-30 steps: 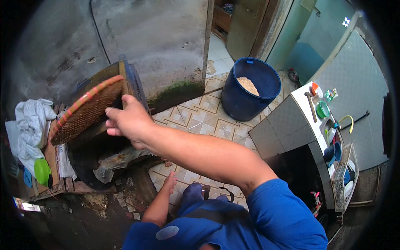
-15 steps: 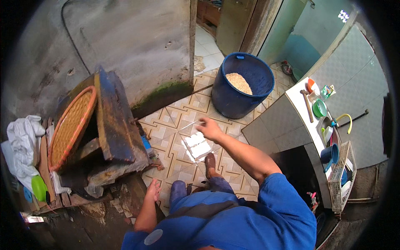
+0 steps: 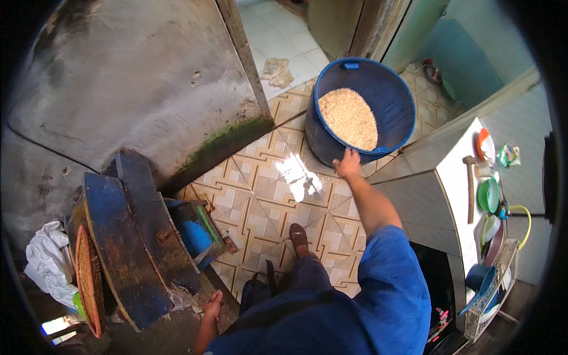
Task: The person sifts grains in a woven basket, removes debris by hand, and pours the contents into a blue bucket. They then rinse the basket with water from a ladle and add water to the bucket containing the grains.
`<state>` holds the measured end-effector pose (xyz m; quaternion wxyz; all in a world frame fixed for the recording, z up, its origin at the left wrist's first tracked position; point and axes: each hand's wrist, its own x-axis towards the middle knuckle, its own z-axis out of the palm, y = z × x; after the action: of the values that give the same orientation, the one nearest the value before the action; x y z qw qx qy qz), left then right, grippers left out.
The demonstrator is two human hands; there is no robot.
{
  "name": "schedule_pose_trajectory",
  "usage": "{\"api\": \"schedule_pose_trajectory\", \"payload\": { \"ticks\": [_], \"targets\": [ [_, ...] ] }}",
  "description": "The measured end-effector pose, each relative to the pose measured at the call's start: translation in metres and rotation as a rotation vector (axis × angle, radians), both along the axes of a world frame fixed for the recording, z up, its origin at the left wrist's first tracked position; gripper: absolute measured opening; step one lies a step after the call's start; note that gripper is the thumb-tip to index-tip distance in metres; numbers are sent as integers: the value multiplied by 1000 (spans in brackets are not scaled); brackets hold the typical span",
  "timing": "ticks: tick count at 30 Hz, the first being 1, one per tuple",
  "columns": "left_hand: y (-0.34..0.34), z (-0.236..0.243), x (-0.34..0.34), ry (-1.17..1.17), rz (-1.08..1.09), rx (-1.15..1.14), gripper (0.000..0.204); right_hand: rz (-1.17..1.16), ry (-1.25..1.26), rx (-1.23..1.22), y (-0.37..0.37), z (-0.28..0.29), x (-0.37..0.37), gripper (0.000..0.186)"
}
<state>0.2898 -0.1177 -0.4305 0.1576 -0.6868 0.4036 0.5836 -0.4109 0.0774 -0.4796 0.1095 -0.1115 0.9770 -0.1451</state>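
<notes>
A large blue plastic barrel stands open on the tiled floor ahead. Pale beige grain fills part of it, heaped towards the left side. My right hand reaches forward to the barrel's near side. Its fingertips are at the near rim with thumb and fingers apart; whether they touch the rim I cannot tell. Low at my left side hangs my left hand, empty, with loosely bent fingers. The left hand is nearest to a worn dark wooden structure with faded blue paint.
A round woven tray leans at the left, beside a white sack. On the right a tiled counter carries a hammer, a green bowl and a dish rack. A doorway opens behind the barrel.
I have moved forward, so the barrel appears larger and nearer. My right hand has gone from over the floor to the barrel's near rim. My left hand still hangs low.
</notes>
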Motion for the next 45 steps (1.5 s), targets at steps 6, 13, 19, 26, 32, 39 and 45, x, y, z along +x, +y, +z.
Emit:
{"api": "schedule_pose_trajectory", "payload": {
  "ticks": [6, 13, 19, 26, 32, 39, 45],
  "targets": [
    [10, 64, -85, 0, -100, 14, 60, 105, -245, 232, -38, 12, -89, 80],
    [16, 59, -62, -32, -95, 76, 60, 18, -318, 171, -53, -33, -111, 59],
    [24, 84, -60, -153, -116, 129, 63, 55, -242, 218, -53, -37, -102, 48],
    [47, 54, 14, -111, -178, 19, 68, 97, -235, 229, -29, -42, -60, 46],
    [34, 32, -11, 27, -291, 27, 67, 194, -284, 236, -12, -42, 16, 47],
    [9, 46, -161, 226, -497, -3, 61, 267, -335, 183, -22, -40, 109, 46],
    [-1, 1, -258, 355, -754, 4, 61, 288, -337, 63, -26, -48, 163, 53]
  ]
}}
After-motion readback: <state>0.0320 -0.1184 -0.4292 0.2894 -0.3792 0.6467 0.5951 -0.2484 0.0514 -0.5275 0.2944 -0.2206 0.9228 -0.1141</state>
